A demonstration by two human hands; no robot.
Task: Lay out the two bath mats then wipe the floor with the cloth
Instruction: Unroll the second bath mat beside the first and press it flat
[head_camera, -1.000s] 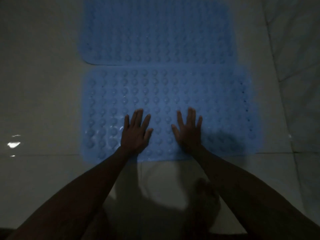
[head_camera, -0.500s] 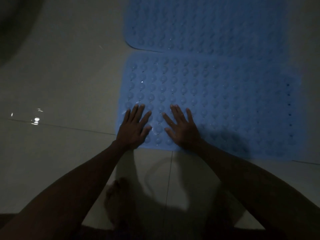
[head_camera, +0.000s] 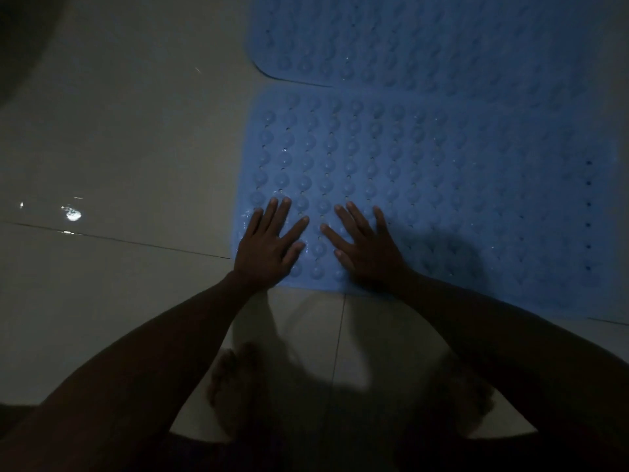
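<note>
**Bath mats down flat, both palms on the near one**

Bath mats first, since they fill most of what I see. The near mat is blue and studded with rows of round bumps, lying flat on the floor and reaching from the middle of my view to the right edge. A line of small dark holes runs down its right side. The far mat, same blue and same bumps, lies beyond it at the top of the view. Their long edges meet or overlap slightly; in this dim light I cannot tell which. The far mat's rounded corner shows at the left of the seam.

The floor is pale, glossy tile with dark grout lines, and a bright glint sits on it well to the left of the mats.

My two forearms reach in from below. My left hand rests palm-down on the near mat's near-left corner, fingers straight and fanned apart, holding nothing. My right hand lies just beside it on the same mat, also flat, fingers spread, thumb angled toward the left hand. The two hands do not touch.

Below the forearms, a bare foot stands on the tile, dark and blurred.
</note>
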